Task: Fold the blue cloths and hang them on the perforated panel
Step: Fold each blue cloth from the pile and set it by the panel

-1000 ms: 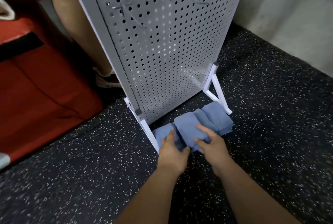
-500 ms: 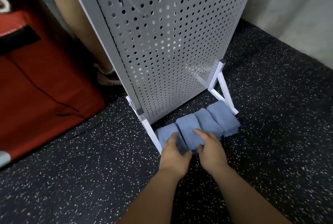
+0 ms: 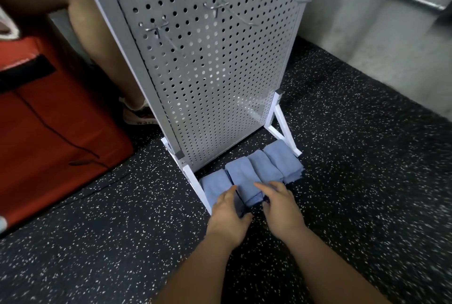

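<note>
**While the cloths lie folded, none is hung**

Since four blue cloths (image 3: 265, 169) are seen folded in a row on the floor (image 3: 342, 181), touching one another at the near foot of the perforated panel (image 3: 215, 71), the folding is judged all but done, and hanging is not yet begun. The left hand (image 3: 228, 213) is laid with fairly straight fingers on the leftmost cloth. The right hand (image 3: 281, 203) is set on the second cloth, index finger stretched out. Whether its thumb pinches the near end cannot be told.

Next, one cloth would need to be lifted without its folds being lost and draped over a hook (image 3: 156, 31).

The panel's top is cut off, and the cloths' near ends are hidden by the hands.
</note>
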Action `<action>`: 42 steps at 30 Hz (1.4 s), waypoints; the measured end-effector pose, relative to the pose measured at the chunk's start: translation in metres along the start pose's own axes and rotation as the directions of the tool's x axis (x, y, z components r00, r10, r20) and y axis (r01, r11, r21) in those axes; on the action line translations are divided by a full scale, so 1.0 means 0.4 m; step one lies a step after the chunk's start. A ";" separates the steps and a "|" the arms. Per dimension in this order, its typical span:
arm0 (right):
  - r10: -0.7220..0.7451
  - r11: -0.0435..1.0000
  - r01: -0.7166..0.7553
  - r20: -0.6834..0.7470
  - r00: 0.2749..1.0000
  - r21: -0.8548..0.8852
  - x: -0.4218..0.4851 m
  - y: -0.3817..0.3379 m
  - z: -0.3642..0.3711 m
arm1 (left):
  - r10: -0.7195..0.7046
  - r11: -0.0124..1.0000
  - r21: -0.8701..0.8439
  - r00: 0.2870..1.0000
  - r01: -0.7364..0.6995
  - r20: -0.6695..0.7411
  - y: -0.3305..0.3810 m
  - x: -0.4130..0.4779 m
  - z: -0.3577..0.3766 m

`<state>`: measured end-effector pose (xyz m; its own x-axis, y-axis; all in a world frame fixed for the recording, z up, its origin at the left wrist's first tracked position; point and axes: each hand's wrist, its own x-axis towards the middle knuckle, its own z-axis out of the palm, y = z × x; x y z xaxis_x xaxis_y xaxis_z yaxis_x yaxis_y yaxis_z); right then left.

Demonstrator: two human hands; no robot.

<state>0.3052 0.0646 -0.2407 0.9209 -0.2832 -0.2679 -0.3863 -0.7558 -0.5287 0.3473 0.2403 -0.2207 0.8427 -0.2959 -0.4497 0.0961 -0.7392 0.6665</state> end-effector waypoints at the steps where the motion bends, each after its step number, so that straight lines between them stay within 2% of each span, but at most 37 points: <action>1: 0.008 1.000 -0.008 -0.012 1.000 -0.002 -0.028 0.003 -0.021 | 0.018 1.000 0.015 1.000 -0.018 0.014 0.008 -0.021 0.001; 5: 0.048 0.999 -0.048 -0.036 0.998 -0.004 -0.180 0.048 -0.101 | 0.091 0.987 0.124 0.990 -0.104 0.108 0.037 -0.116 0.018; 10: 0.174 0.985 -0.174 -0.019 0.985 -0.019 -0.396 0.123 -0.197 | 0.188 0.940 0.236 0.952 -0.245 0.242 0.109 -0.229 0.058; 18: 0.381 0.922 -0.385 -0.074 0.921 -0.044 -0.790 0.254 -0.333 | 0.291 0.842 0.288 0.833 -0.457 0.472 0.242 -0.440 0.219; 25: 0.622 0.782 -0.610 -0.116 0.774 0.126 -1.108 0.427 -0.307 | 0.313 0.728 0.275 0.662 -0.628 0.681 0.326 -0.612 0.437; 30: 0.745 0.661 -0.717 -0.079 0.663 0.222 -1.267 0.541 -0.258 | 0.302 0.662 0.256 0.563 -0.705 0.770 0.361 -0.683 0.591; 34: 0.802 0.590 -0.774 -0.055 0.595 0.231 -1.330 0.634 -0.224 | 0.294 0.636 0.257 0.536 -0.728 0.791 0.376 -0.721 0.679; 37: 0.823 0.560 -0.796 -0.043 0.567 0.228 -1.320 0.671 -0.219 | 0.292 0.632 0.271 0.547 -0.726 0.785 0.368 -0.733 0.721; 39: 0.823 0.562 -0.807 -0.022 0.568 0.180 -1.299 0.695 -0.208 | 0.274 0.630 0.289 0.555 -0.721 0.785 0.359 -0.728 0.745; 42: 0.795 0.602 -0.791 0.007 0.606 0.109 -1.259 0.718 -0.185 | 0.234 0.643 0.317 0.574 -0.697 0.785 0.346 -0.706 0.781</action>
<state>-0.2655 -0.0534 -0.1980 0.2509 -0.7689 -0.5881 -0.9667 -0.1669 -0.1942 -0.0429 0.0324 -0.1873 0.0901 -0.8178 -0.5684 -0.6938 -0.4610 0.5533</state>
